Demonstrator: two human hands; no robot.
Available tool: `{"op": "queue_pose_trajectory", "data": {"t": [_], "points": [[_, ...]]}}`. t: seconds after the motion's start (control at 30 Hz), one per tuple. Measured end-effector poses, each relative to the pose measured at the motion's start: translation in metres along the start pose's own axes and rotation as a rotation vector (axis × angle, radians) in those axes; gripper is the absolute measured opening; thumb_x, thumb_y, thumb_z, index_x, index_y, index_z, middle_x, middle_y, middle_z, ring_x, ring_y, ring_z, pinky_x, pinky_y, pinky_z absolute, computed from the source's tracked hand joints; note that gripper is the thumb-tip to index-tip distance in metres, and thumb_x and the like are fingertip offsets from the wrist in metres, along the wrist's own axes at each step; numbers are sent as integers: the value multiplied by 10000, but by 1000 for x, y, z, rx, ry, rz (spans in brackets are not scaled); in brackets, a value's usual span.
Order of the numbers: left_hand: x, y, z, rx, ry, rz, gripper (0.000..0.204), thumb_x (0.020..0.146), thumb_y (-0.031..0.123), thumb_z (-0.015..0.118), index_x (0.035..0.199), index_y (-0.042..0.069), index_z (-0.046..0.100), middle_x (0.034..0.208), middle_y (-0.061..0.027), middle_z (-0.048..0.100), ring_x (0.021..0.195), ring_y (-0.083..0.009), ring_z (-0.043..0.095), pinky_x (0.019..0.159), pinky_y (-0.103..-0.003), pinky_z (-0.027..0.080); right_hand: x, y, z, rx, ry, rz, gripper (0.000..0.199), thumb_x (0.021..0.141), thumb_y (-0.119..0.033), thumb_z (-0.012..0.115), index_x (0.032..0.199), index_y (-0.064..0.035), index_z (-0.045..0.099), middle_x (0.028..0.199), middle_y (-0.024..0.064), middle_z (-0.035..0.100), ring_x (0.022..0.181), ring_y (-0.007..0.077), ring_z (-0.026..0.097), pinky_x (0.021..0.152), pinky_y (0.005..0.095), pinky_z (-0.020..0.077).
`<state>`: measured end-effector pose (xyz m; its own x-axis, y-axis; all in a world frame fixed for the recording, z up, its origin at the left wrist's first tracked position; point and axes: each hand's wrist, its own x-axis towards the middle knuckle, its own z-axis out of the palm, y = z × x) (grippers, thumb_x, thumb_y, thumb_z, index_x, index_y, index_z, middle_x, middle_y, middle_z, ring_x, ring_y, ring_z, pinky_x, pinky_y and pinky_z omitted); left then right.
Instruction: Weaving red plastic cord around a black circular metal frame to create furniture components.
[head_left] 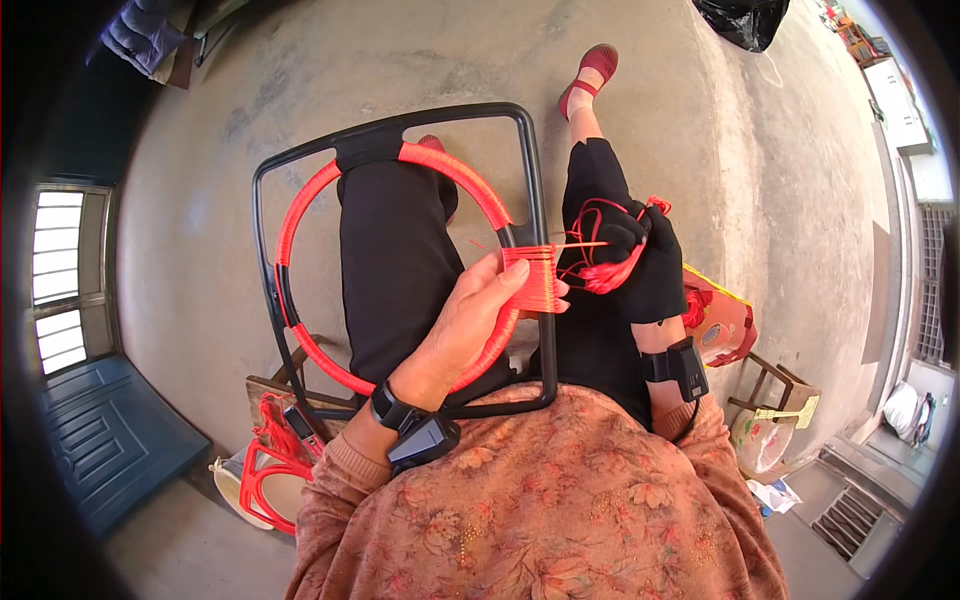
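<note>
A black metal frame (537, 185) with rounded corners lies over my lap. Inside it sits a ring (300, 210) mostly wound with red cord, with a few bare black stretches. On the right side, a flat band of red cord windings (538, 285) spans the ring and the frame's bar. My bare left hand (470, 310) is closed around this spot, thumb on top of the windings and fingertips showing past the bar. To the right, my right hand (652, 265), in a black glove, grips a loose bundle of red cord (612, 277). A taut strand runs from it to the band.
Right of my leg is a red box (722, 330) with red cord in it, near a small wooden stool (780, 395). At my left lie more red cord-wrapped pieces (262, 485) and a dark handheld device (302, 424). A black plastic bag (745, 22) sits on the floor ahead.
</note>
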<state>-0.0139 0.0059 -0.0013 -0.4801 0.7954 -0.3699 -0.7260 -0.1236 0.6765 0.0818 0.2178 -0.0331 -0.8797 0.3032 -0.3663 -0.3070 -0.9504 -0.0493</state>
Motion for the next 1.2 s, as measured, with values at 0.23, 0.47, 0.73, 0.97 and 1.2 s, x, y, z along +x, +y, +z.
{"op": "queue_pose_trajectory", "data": {"t": [0.23,0.47,0.73,0.97,1.2], "points": [[-4,1,9,8,-70,-18,348,1036,236,489,1254,-36,488,1073,-172,657,956,-254,686,843,-366,562,-7,16,16,-1139,241,-16,160,907,-200,597,818,-68,586,677,-1,518,597,100,508,545,237,410],[-5,-7,1,-91,90,23,300,1043,285,487,1144,16,573,994,-82,678,865,-157,678,757,-293,562,-4,36,49,-1546,58,99,165,895,-192,677,875,-32,647,703,0,597,618,70,536,564,252,434],[-3,-12,-13,41,245,114,159,999,219,588,931,78,615,826,-4,656,694,-90,625,626,-231,513,-10,38,43,-1563,34,137,122,894,-146,676,868,-41,619,658,-16,578,559,68,537,528,238,442],[-6,-13,-9,98,246,110,168,1000,211,584,939,62,634,860,-14,675,735,-85,636,674,-239,509,-9,20,18,-1323,-75,15,267,931,-238,629,1083,-19,645,844,71,673,717,125,634,599,239,472],[-4,-6,1,114,77,43,336,1044,286,488,1062,-14,638,893,-51,694,766,-110,653,697,-256,525,-7,-59,17,-1342,386,-193,309,948,-265,617,1164,-44,638,1009,106,690,877,178,673,738,319,535]]}}
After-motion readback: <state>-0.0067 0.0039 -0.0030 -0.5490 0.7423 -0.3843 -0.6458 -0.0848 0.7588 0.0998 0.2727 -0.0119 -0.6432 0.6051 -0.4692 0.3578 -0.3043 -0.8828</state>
